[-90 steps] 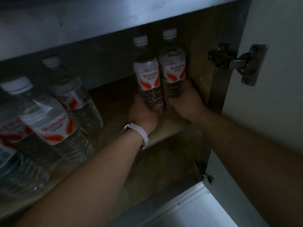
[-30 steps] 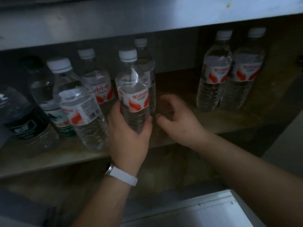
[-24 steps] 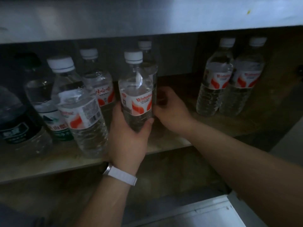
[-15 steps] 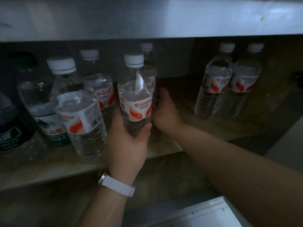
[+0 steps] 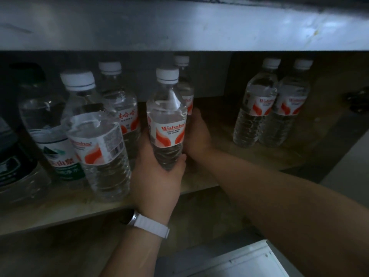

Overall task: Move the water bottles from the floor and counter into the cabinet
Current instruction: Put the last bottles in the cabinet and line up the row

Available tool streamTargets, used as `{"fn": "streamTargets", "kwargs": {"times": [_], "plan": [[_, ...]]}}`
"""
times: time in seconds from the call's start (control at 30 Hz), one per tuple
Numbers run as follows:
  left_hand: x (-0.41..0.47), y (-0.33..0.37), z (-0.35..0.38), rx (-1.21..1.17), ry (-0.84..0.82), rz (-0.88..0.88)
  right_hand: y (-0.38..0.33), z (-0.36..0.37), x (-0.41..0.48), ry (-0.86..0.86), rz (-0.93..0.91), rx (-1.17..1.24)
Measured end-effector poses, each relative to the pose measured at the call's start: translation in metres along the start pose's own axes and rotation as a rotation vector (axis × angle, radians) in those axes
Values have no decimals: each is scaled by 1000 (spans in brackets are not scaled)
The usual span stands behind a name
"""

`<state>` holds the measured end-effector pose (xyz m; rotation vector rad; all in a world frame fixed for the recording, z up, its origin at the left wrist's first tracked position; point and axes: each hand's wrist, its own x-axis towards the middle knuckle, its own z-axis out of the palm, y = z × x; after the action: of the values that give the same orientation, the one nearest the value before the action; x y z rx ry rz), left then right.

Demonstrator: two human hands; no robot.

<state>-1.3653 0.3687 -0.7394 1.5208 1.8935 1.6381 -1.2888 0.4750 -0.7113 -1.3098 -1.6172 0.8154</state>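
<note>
Both hands on bottles, centre frame.
The left hand [image 5: 157, 180] clasps the front bottle [image 5: 167, 118]; the right hand [image 5: 198, 134] curls round the rear bottle [image 5: 186, 91].

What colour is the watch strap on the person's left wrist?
The watch strap is plain white. The head view, the only one, shows it clearly.

One head-worn wide-angle camera, close in, looks forward and down into a dim cabinet shelf [image 5: 60, 208]; the left hand [image 5: 157, 176] and right hand [image 5: 197, 134] sit mid-frame, forearms running back toward the lens.
</note>
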Motion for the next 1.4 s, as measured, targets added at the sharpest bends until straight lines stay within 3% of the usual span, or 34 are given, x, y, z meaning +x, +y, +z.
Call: {"fn": "streamTargets", "kwargs": {"times": [0.5, 1.03, 1.4], "plan": [[18, 11, 30, -114, -131, -118, 52, -83, -12, 98, -40, -20], [55, 16, 77, -146, -206, -103, 51, -84, 6, 88, -321, 69], [58, 9, 84, -145, -204, -72, 58, -84, 10, 114, -394, 23]]}}
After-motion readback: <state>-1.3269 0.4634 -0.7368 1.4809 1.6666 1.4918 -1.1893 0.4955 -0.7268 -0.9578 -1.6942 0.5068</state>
